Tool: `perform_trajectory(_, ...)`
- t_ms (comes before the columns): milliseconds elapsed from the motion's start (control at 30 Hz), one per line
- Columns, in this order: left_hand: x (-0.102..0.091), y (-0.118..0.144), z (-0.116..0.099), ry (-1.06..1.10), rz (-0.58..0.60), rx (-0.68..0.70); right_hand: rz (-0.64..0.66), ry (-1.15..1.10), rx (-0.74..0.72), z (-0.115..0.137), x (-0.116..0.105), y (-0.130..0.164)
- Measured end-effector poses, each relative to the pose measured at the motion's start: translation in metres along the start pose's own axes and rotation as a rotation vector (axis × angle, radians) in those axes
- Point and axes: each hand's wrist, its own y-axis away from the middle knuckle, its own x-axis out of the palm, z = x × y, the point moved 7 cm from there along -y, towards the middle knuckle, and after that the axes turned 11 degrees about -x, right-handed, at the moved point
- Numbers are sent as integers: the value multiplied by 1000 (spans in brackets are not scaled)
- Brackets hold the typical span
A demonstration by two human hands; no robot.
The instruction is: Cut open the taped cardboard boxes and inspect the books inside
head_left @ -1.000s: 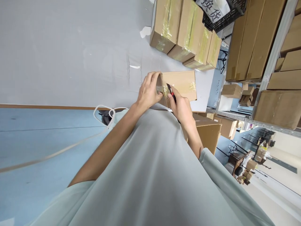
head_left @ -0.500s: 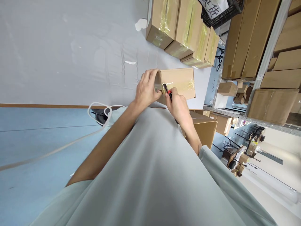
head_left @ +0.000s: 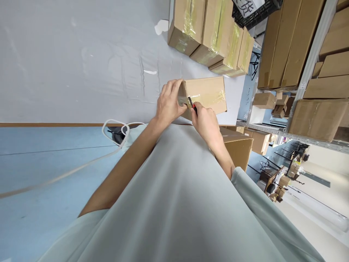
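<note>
Knife at the box's near end

My left hand (head_left: pixel 169 102) clamps the cardboard box (head_left: pixel 207 95) at the tabletop's (head_left: pixel 81 65) near edge; my right hand (head_left: pixel 205 122), closed around the knife (head_left: pixel 191 104), touches its taped end.

Brown cardboard box (head_left: pixel 207 92) with yellowish tape; red-and-black knife (head_left: pixel 192 104).

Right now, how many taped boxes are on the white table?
5: four in a row at the far edge, one box held by both hands. Others may sit out of frame.
</note>
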Motion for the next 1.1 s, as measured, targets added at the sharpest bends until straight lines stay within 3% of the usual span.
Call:
perform_trajectory(400,-9,1,-9,-69,29,37,28,44,-7,15,-3,-22)
perform_trajectory(567,-8,3,-5,-91,49,62,134,57,60,11,1,-6)
perform_trajectory(867,-3,6,-6,-94,87,91,180,89,83,4,4,19)
perform_trajectory(1100,-4,7,-9,-125,64,108,187,91,65,0,13,21)
